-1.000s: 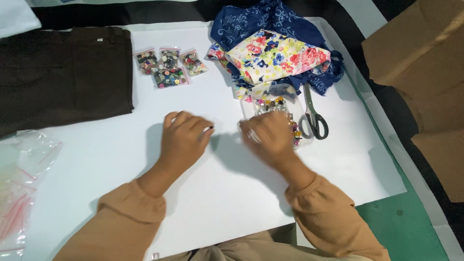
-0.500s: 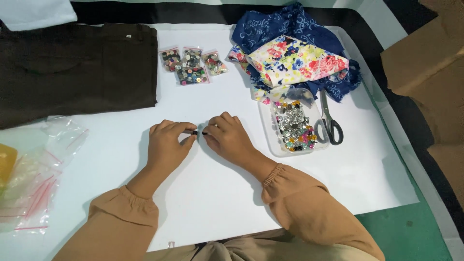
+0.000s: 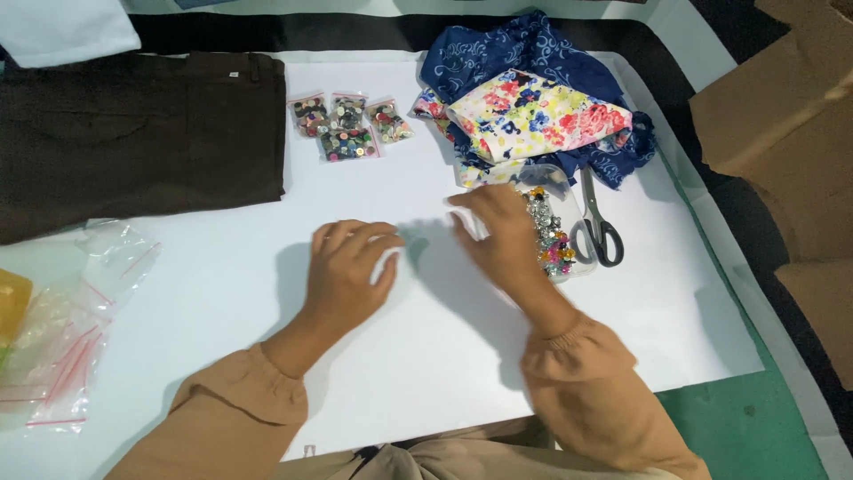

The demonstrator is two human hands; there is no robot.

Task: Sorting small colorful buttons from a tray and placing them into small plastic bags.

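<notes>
Left hand: I see my left hand (image 3: 348,267) lying palm down on the white sheet (image 3: 267,293) that covers the counter, fingers curled loosely inward; it grips nothing that I can make out.
Right hand: my right hand (image 3: 502,240) hovers low with fingers spread wide and blurred; whether a small piece sits under the fingertips I cannot tell.
Bead tray: the clear plastic tray of mixed colourful beads (image 3: 555,240) lies just beside the right hand, partly hidden by it, on the sheet's right half.
Scissors: the black-handled steel scissors (image 3: 597,227) lie just right of the tray, blades pointing away from me.
Fabric: a floral yellow-and-pink cloth (image 3: 538,116) rests on a crumpled dark blue patterned cloth (image 3: 498,53), beyond the tray.
Button bags: four small clear zip bags of assorted buttons (image 3: 348,124) sit grouped at the sheet's far edge.
Garment: a folded dark brown garment (image 3: 133,133) lies far left.
Loose bags: empty clear zip bags with red strips (image 3: 80,329) lie at the near left.
</notes>
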